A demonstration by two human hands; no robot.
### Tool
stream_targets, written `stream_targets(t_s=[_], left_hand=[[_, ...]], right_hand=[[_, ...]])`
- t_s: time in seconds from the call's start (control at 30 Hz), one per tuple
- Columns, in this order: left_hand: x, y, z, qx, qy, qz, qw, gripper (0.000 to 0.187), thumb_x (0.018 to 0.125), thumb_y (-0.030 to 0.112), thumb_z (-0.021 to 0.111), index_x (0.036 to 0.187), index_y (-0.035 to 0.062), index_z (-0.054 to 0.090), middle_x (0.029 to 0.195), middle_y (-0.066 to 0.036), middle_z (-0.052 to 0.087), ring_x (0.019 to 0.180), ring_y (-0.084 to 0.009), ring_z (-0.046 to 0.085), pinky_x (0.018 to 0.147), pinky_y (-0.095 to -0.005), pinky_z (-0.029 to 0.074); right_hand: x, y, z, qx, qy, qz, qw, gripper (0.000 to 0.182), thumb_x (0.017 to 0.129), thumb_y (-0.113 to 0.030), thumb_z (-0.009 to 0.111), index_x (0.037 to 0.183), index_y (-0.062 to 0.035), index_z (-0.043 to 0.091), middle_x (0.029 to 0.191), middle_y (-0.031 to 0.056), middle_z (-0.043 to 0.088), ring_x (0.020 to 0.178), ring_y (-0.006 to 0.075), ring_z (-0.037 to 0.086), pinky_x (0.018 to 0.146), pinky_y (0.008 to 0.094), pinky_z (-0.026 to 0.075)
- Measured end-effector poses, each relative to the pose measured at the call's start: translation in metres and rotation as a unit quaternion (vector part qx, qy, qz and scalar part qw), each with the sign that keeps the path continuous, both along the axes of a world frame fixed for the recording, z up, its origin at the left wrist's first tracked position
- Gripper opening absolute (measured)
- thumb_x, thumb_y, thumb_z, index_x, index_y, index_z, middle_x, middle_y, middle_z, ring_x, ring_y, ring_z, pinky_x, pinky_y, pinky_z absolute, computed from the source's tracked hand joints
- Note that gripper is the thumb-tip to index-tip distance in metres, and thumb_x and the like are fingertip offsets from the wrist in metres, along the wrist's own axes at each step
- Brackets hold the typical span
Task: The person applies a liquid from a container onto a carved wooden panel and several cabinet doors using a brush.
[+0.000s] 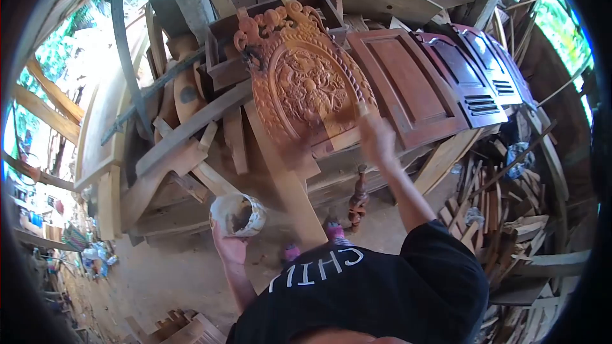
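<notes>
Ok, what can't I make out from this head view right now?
- Tool in the right hand: blurred, only a pale tip shows against the carved panel.
- Contents of the cup in the left hand: dark inside, too small to tell.
- Left grip: fingers hidden behind the cup.
- Carved panel's lower edge: hidden behind planks.
- Red doors: overlapping.

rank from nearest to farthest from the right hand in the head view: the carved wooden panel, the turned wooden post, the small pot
From the right hand:
1. carved wooden panel: directly at the hand, up and to its left.
2. turned wooden post: just below the hand, standing on the ground.
3. small pot: far lower left, held in the left hand.
</notes>
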State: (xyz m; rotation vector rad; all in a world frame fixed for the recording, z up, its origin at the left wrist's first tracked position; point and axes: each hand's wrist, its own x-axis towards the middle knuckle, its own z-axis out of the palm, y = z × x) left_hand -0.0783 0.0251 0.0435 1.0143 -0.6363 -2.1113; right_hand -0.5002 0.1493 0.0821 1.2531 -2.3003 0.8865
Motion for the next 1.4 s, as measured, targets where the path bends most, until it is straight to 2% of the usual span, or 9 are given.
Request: stream_targets(t_s=[0.1, 0.33, 0.47, 0.77, 1.0, 1.17, 1.3, 1.33, 1.4], left_hand=[[-0.009, 0.004, 0.002, -0.016, -0.015, 0.014, 1.000, 0.068, 0.085, 0.062, 0.052, 0.140, 0.0227, 0.043, 0.139, -0.003, 0.048, 0.121, -0.0255, 0.049, 0.087, -0.0410, 0.043], [0.000, 0.001, -0.016, -0.024, -0.028, 0.005, 0.999, 0.075, 0.080, 0.068, 0.054, 0.140, 0.0244, 0.042, 0.141, -0.004, 0.045, 0.126, -0.0299, 0.044, 0.092, -0.0477, 0.043], [-0.001, 0.003, -0.019, -0.017, -0.018, 0.010, 1.000, 0.077, 0.080, 0.069, 0.053, 0.141, 0.0238, 0.040, 0.143, -0.005, 0.043, 0.127, -0.0305, 0.043, 0.094, -0.0492, 0.043], [-0.014, 0.007, -0.011, -0.042, -0.001, -0.014, 0.999, 0.082, 0.082, 0.070, 0.048, 0.147, 0.0214, 0.034, 0.148, -0.009, 0.037, 0.134, -0.0350, 0.037, 0.102, -0.0573, 0.038], [-0.011, -0.006, -0.025, -0.280, -0.126, -0.034, 0.951, 0.073, 0.085, 0.061, 0.053, 0.140, 0.0143, 0.042, 0.136, -0.009, 0.048, 0.128, -0.0309, 0.045, 0.101, -0.0546, 0.038], [-0.003, -0.006, -0.021, -0.063, -0.015, 0.022, 0.998, 0.067, 0.087, 0.061, 0.048, 0.140, 0.0195, 0.042, 0.136, -0.006, 0.048, 0.127, -0.0287, 0.045, 0.100, -0.0524, 0.037], [0.000, -0.003, -0.015, 0.010, 0.026, 0.029, 0.999, 0.067, 0.087, 0.062, 0.047, 0.141, 0.0225, 0.041, 0.140, -0.003, 0.046, 0.127, -0.0286, 0.046, 0.099, -0.0516, 0.038], [0.000, -0.003, -0.017, 0.012, 0.014, 0.031, 0.999, 0.068, 0.087, 0.062, 0.048, 0.142, 0.0225, 0.041, 0.142, -0.003, 0.046, 0.127, -0.0287, 0.046, 0.099, -0.0516, 0.037], [0.006, -0.004, -0.029, 0.014, 0.025, 0.041, 0.999, 0.070, 0.086, 0.063, 0.048, 0.142, 0.0221, 0.040, 0.141, -0.004, 0.046, 0.128, -0.0286, 0.046, 0.100, -0.0517, 0.037]], right_hand=[[0.076, -0.044, -0.033, -0.073, -0.063, 0.312, 0.945, 0.017, 0.076, -0.014, 0.065, 0.091, -0.0087, 0.060, 0.083, 0.0105, 0.061, 0.079, 0.0340, 0.060, 0.069, 0.0455, 0.048], [0.006, -0.034, -0.002, -0.074, -0.318, 0.169, 0.930, 0.009, 0.079, -0.010, 0.063, 0.087, -0.0090, 0.062, 0.077, 0.0094, 0.061, 0.073, 0.0313, 0.062, 0.065, 0.0417, 0.050], [-0.103, -0.037, 0.009, -0.162, 0.074, -0.049, 0.983, 0.008, 0.083, -0.013, 0.057, 0.079, -0.0078, 0.054, 0.068, 0.0105, 0.056, 0.060, 0.0332, 0.055, 0.057, 0.0449, 0.043], [0.052, -0.051, -0.018, 0.068, -0.156, 0.463, 0.870, 0.017, 0.082, -0.023, 0.064, 0.087, -0.0075, 0.061, 0.076, 0.0110, 0.066, 0.075, 0.0309, 0.067, 0.068, 0.0424, 0.054], [-0.083, -0.174, 0.040, 0.075, -0.158, 0.420, 0.890, 0.022, 0.084, -0.026, 0.060, 0.095, -0.0077, 0.065, 0.078, 0.0158, 0.067, 0.074, 0.0337, 0.067, 0.068, 0.0443, 0.052], [-0.084, -0.257, 0.033, -0.005, 0.137, 0.195, 0.971, 0.019, 0.081, -0.016, 0.057, 0.096, -0.0074, 0.064, 0.097, 0.0146, 0.067, 0.083, 0.0332, 0.066, 0.066, 0.0449, 0.053], [-0.047, -0.240, -0.096, 0.043, -0.156, 0.550, 0.819, 0.022, 0.080, -0.021, 0.063, 0.098, -0.0080, 0.063, 0.101, 0.0132, 0.064, 0.090, 0.0275, 0.066, 0.073, 0.0404, 0.055], [0.016, -0.168, 0.022, 0.147, 0.272, 0.452, 0.837, 0.019, 0.087, -0.027, 0.062, 0.095, -0.0094, 0.063, 0.094, 0.0123, 0.065, 0.085, 0.0232, 0.068, 0.075, 0.0412, 0.054], [0.046, -0.125, 0.046, 0.253, 0.120, 0.477, 0.833, 0.026, 0.089, -0.031, 0.061, 0.101, -0.0081, 0.064, 0.086, 0.0111, 0.068, 0.082, 0.0205, 0.069, 0.080, 0.0397, 0.053]])
